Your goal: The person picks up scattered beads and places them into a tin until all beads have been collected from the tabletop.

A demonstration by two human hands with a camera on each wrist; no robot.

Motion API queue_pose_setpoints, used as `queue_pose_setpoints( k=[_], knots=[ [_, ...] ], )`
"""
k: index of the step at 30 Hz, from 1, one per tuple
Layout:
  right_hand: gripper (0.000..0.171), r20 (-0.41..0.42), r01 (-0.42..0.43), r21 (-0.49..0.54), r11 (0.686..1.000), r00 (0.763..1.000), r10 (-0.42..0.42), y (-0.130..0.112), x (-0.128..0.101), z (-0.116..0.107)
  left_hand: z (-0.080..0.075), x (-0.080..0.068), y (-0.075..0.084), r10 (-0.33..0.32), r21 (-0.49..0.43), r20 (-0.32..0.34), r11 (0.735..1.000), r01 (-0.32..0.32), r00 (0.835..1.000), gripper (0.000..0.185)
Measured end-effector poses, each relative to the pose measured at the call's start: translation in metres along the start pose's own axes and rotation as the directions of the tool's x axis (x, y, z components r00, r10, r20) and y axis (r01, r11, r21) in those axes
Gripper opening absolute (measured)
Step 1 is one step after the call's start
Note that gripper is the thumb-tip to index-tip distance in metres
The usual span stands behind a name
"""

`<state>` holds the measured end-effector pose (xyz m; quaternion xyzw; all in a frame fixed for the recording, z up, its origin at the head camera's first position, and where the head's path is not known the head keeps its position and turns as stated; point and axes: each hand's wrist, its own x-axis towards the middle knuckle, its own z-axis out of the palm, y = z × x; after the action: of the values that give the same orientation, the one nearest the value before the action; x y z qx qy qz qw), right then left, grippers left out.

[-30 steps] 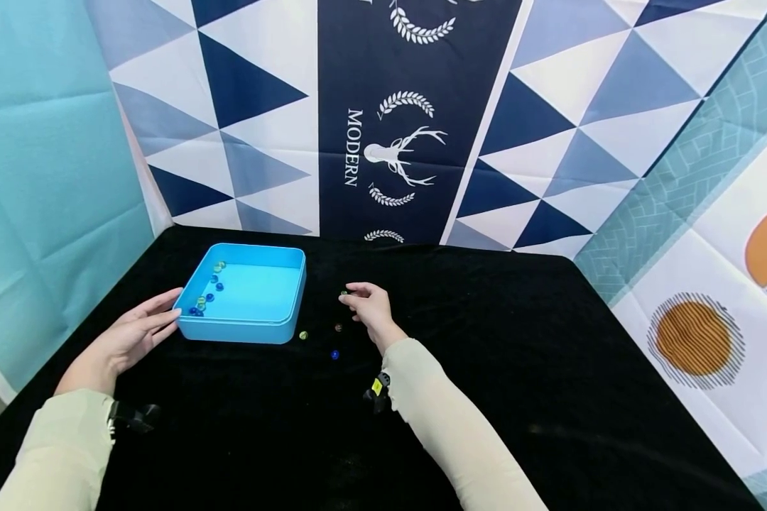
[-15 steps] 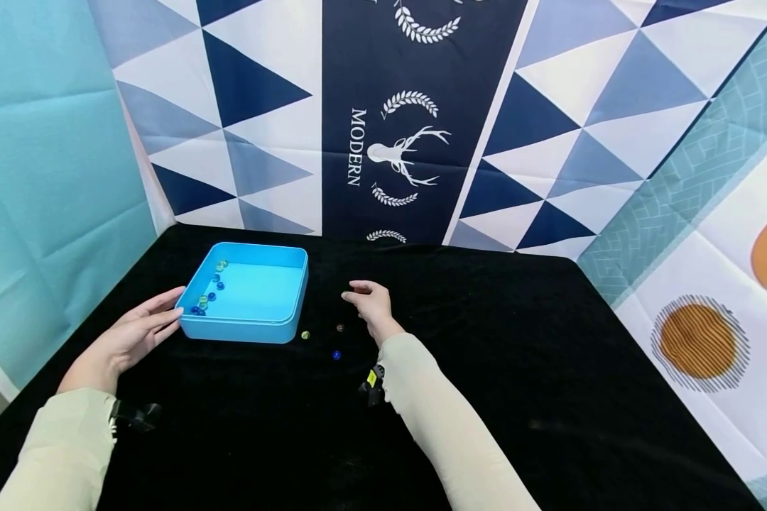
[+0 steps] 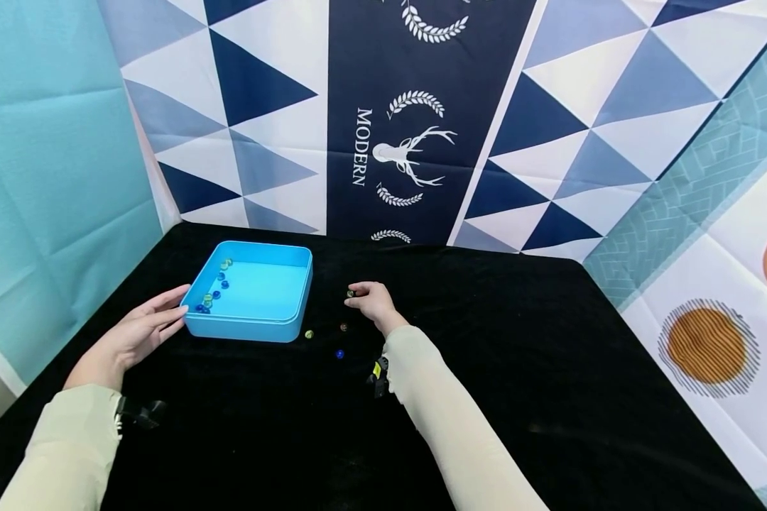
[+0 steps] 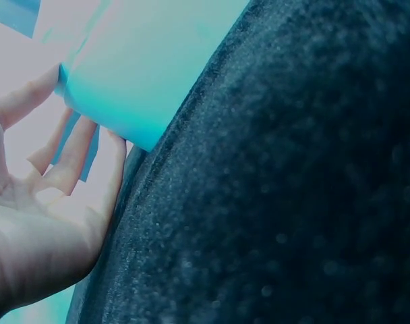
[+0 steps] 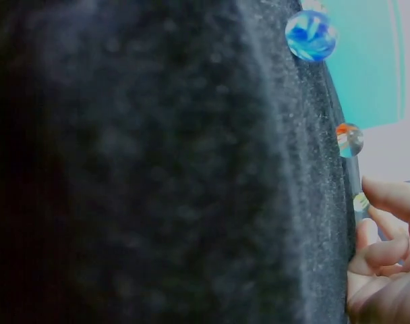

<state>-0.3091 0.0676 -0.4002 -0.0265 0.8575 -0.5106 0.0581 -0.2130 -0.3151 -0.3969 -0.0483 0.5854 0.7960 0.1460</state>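
A shallow blue box [image 3: 249, 328] stands on the black cloth, several blue and yellow-green marbles [image 3: 225, 284] lying along its left side. My left hand [image 3: 131, 337] touches the box's near left corner, with its fingers extended and spread, as the left wrist view also shows. To the right of the box, my right hand [image 3: 373, 301] pinches a yellowish glass marble [image 3: 350, 293] between thumb and fingertips, low over the cloth. Between hand and box lie a yellow-green marble [image 3: 309, 334], a reddish-brown marble [image 3: 344, 327] and a blue marble [image 3: 340, 353].
Black cloth [image 3: 518, 369] covers the table on all sides of the box. Patterned fabric [image 3: 390, 142] hangs behind the table's far edge. A light blue cloth [image 3: 57, 142] hangs on the left.
The view has shifted slightly, moving everything a little rightward. The marble at my right fingertips, out of sight half a second ago, shows again. My left hand stays at the box corner.
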Motion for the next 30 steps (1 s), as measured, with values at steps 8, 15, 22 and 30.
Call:
queue_pose_setpoints(
  k=[8, 15, 22, 30],
  knots=[
    [0.021, -0.046, -0.045, -0.016, 0.999, 0.998, 0.044, -0.0019, 0.0007, -0.0004, 0.0002, 0.0016, -0.0005, 0.008, -0.017, 0.015, 1.0, -0.008, 1.0, 0.033],
    [0.021, -0.042, -0.057, 0.019, 0.998, 0.997, 0.058, -0.0026, 0.0005, -0.0005, 0.0009, 0.0008, -0.0001, 0.008, -0.02, 0.013, 1.0, -0.007, 1.0, 0.033],
    [0.015, -0.083, -0.052, 0.0, 0.999, 0.995, 0.051, -0.0002, 0.0011, 0.0023, 0.0015, 0.0017, 0.0004, -0.003, -0.027, 0.012, 1.0, 0.004, 1.0, 0.034],
    [0.018, -0.102, -0.078, 0.232, 0.97, 0.989, 0.104, 0.0027, -0.0032, 0.0033, 0.001, 0.0008, -0.0004, -0.007, -0.025, 0.004, 1.0, 0.008, 1.0, 0.037]
  ],
)
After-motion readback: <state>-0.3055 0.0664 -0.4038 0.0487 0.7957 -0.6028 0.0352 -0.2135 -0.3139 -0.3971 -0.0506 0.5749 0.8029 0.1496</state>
